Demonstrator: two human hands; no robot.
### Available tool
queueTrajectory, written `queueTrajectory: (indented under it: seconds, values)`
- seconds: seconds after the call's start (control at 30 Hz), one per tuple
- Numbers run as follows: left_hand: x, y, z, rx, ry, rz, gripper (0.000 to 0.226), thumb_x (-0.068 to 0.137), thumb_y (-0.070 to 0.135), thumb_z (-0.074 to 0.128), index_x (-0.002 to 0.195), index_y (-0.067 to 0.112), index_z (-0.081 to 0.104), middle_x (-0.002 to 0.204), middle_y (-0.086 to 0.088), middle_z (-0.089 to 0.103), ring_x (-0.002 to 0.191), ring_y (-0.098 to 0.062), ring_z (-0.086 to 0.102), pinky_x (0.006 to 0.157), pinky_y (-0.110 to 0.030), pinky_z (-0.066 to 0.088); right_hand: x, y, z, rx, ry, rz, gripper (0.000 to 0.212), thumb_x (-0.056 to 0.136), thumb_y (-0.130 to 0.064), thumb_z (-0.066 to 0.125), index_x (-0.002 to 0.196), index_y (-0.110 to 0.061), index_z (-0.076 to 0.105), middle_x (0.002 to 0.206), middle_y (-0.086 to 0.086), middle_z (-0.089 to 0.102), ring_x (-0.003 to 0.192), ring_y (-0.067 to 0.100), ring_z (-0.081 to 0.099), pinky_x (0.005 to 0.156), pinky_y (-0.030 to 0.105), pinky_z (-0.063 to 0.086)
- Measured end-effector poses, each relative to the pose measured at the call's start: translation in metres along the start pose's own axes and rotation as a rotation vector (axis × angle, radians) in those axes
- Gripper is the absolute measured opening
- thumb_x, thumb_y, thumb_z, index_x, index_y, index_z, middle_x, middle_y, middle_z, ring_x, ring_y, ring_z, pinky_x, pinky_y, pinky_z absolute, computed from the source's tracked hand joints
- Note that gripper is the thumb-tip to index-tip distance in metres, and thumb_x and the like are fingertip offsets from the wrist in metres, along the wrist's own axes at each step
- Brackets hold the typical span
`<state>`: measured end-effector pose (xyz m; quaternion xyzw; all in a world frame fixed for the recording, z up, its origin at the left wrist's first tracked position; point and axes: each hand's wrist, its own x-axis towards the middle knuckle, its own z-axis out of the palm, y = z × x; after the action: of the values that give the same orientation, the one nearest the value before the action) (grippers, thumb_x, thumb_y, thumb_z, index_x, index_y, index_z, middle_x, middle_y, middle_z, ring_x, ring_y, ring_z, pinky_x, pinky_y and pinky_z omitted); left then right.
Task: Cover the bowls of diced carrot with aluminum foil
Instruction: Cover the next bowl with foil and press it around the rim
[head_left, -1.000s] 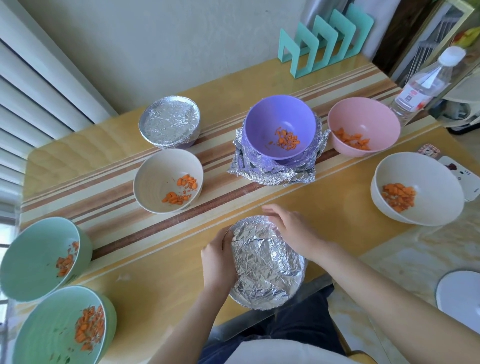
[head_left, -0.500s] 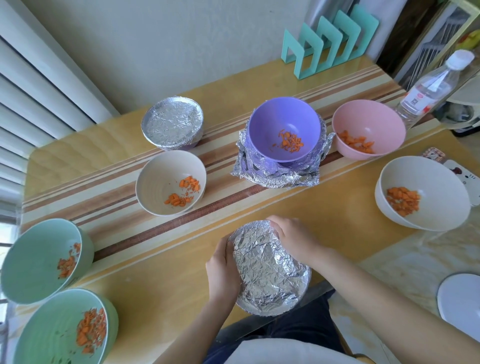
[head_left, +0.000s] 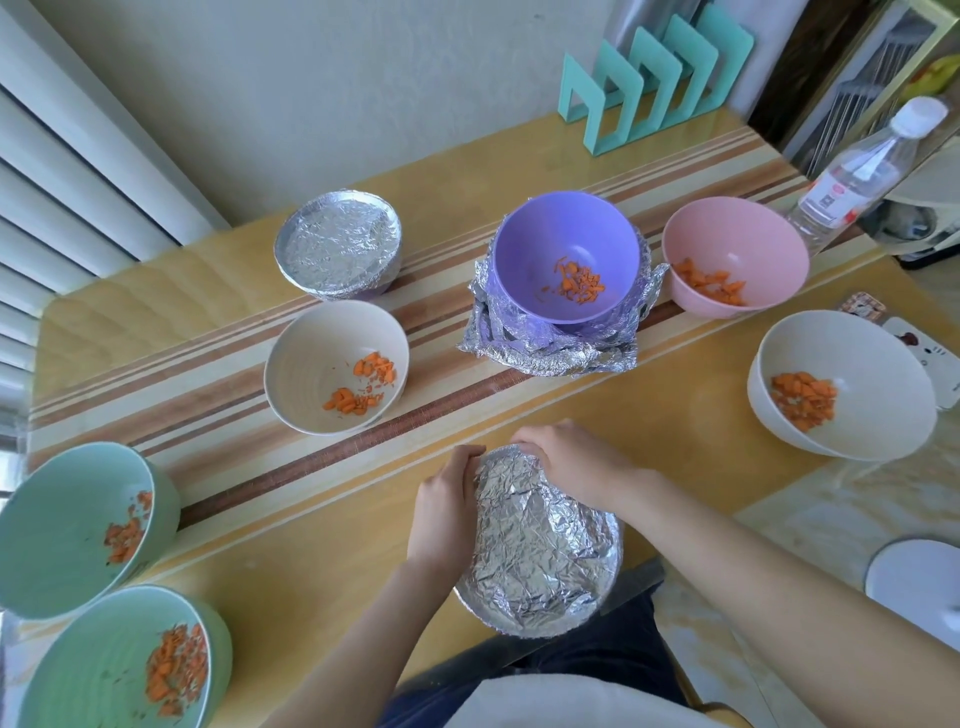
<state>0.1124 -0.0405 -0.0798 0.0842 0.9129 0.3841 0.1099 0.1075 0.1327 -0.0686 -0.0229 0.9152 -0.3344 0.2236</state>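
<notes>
At 6 o'clock on the table (head_left: 332, 582), the foil-wrapped bowl (head_left: 540, 545) sits by the near edge. The left hand (head_left: 441, 512) cups its 9 o'clock side, fingers curled round the foil. The right hand (head_left: 576, 462) curls over its 12 o'clock rim, pinching the foil down. Another covered bowl (head_left: 337, 244) stands at 11 o'clock

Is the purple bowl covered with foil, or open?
Open. The purple bowl shows its diced carrot; the crumpled foil lies under and around its base, not over the rim.
</notes>
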Motion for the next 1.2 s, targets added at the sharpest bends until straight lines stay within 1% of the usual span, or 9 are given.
queueTrajectory:
  seconds: [0.13,0.23,0.4,0.53,0.67,0.77,0.93,1.07,1.2]
  values:
    - [-0.004,0.003,0.0,-0.037,0.012,-0.037,0.019,0.098,0.011,0.04,0.113,0.009,0.051,0.092,-0.006,0.072,0.08,-0.035,0.062,0.064,-0.033,0.036,0.002,-0.004,-0.006,-0.072,-0.031,-0.036,0.036,0.099,-0.008,0.043,0.132,-0.019,0.052,0.12,0.007,0.063,0.106,0.02,0.059,0.075,0.025,0.042]
    - [-0.005,0.003,0.003,-0.038,-0.044,-0.051,0.006,0.1,0.019,0.039,0.101,0.016,0.044,0.082,-0.008,0.067,0.074,-0.036,0.059,0.062,-0.04,0.038,0.005,-0.009,-0.006,-0.084,-0.044,-0.083,0.03,0.099,-0.013,0.044,0.126,-0.017,0.057,0.108,0.008,0.067,0.089,0.018,0.059,0.064,0.025,0.034]
    - [-0.005,0.0,0.004,-0.012,-0.041,-0.044,0.008,0.099,0.014,0.041,0.091,0.015,0.04,0.071,-0.014,0.063,0.066,-0.04,0.055,0.057,-0.045,0.04,0.01,-0.012,-0.004,-0.119,-0.047,-0.099,0.033,0.092,0.002,0.047,0.119,-0.011,0.062,0.107,0.011,0.069,0.1,0.024,0.064,0.079,0.03,0.048]
    - [-0.005,-0.001,0.005,0.006,-0.032,-0.031,0.006,0.097,0.01,0.042,0.091,0.012,0.041,0.07,-0.016,0.062,0.065,-0.042,0.054,0.057,-0.048,0.042,0.009,-0.011,-0.001,-0.106,-0.033,-0.112,0.025,0.098,-0.01,0.045,0.116,-0.014,0.061,0.097,0.011,0.069,0.08,0.022,0.059,0.063,0.027,0.035]
    - [-0.007,0.001,0.005,0.013,-0.025,-0.021,0.005,0.097,0.007,0.041,0.093,0.01,0.042,0.068,-0.018,0.061,0.062,-0.041,0.054,0.055,-0.048,0.043,0.008,-0.006,0.003,-0.119,-0.019,-0.112,0.036,0.091,0.002,0.047,0.119,-0.016,0.061,0.098,0.01,0.069,0.087,0.023,0.062,0.063,0.024,0.032]
    - [-0.008,0.001,0.007,0.01,-0.004,-0.027,0.007,0.097,0.008,0.041,0.091,0.012,0.041,0.068,-0.016,0.062,0.061,-0.041,0.054,0.053,-0.047,0.043,0.01,-0.005,0.004,-0.079,-0.013,-0.122,0.029,0.095,-0.004,0.048,0.118,-0.015,0.062,0.097,0.008,0.069,0.083,0.02,0.061,0.062,0.022,0.031]
    - [-0.016,-0.001,0.009,-0.061,0.064,-0.147,0.012,0.096,0.004,0.038,0.093,0.015,0.04,0.082,-0.012,0.066,0.073,-0.041,0.058,0.056,-0.04,0.038,0.004,-0.003,0.003,0.012,0.084,-0.109,0.029,0.1,-0.022,0.044,0.125,-0.016,0.056,0.119,-0.001,0.064,0.105,0.016,0.06,0.083,0.027,0.047]
    - [-0.03,0.001,0.008,-0.123,0.112,-0.197,0.031,0.094,-0.003,0.033,0.118,0.012,0.045,0.115,0.0,0.062,0.097,-0.033,0.059,0.067,-0.031,0.038,-0.001,0.014,-0.004,0.15,0.143,-0.046,0.027,0.096,-0.018,0.05,0.122,-0.018,0.058,0.118,-0.003,0.065,0.106,0.011,0.061,0.091,0.029,0.05]
    - [-0.028,0.001,0.006,-0.123,0.13,-0.126,0.036,0.094,-0.002,0.037,0.126,0.011,0.046,0.129,-0.002,0.054,0.112,-0.022,0.052,0.079,-0.015,0.032,-0.008,0.023,-0.009,0.18,0.226,-0.025,0.025,0.095,-0.015,0.052,0.118,-0.015,0.061,0.11,-0.004,0.067,0.088,-0.007,0.06,0.08,0.013,0.048]
